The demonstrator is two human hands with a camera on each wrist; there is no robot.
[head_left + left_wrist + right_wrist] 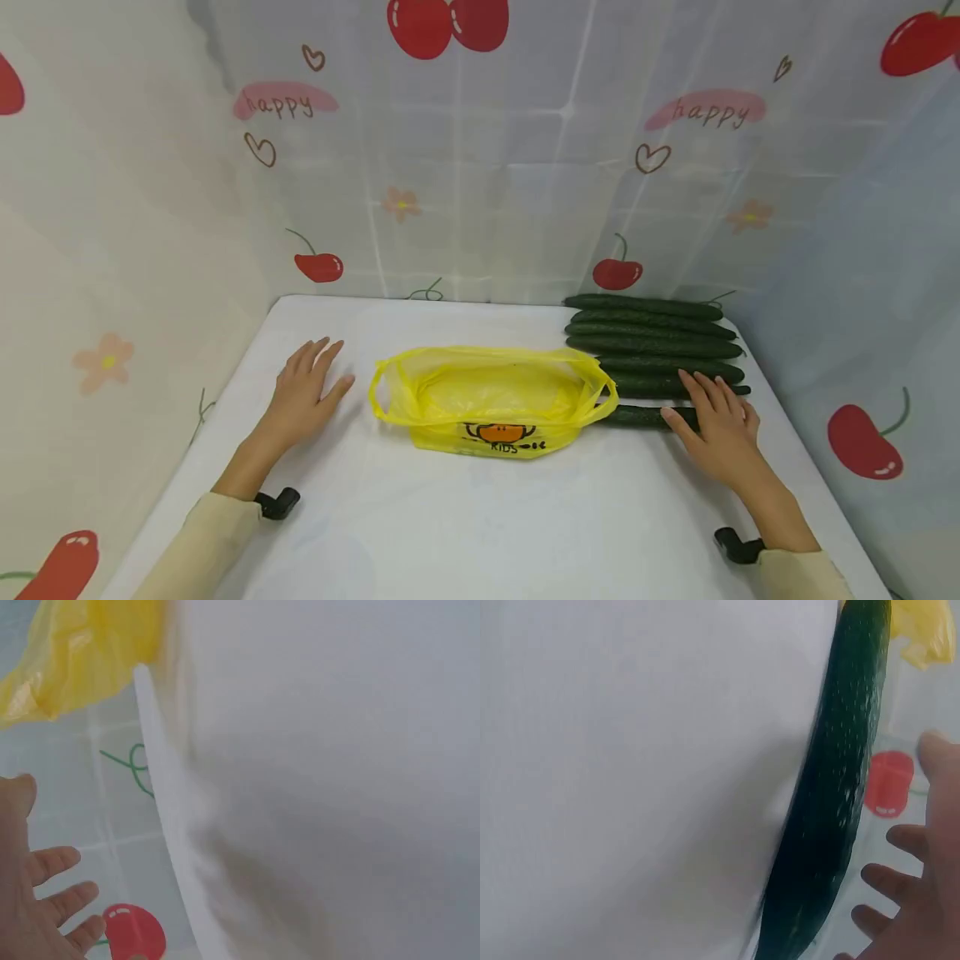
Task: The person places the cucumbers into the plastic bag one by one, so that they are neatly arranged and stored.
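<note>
A yellow plastic bag (450,437) with two loop handles and a printed cartoon lies at the middle of the white table, its mouth spread wide. Several dark green cucumbers (652,345) lie in a stack of rows on the right. The nearest cucumber (637,417) is set slightly apart, its left end by the bag's right handle. Over its right part hovers my right hand (720,433), fingers spread and holding nothing; in the right wrist view the cucumber (832,780) lies beside the fingers. My left hand (303,404), also empty with fingers extended, is left of the bag.
The white table (435,533) ends at a back edge against a curtain (480,167) printed with cherries, hearts and flowers. More of this printed cloth hangs at the left and right sides. Each wrist wears a small black device (279,503).
</note>
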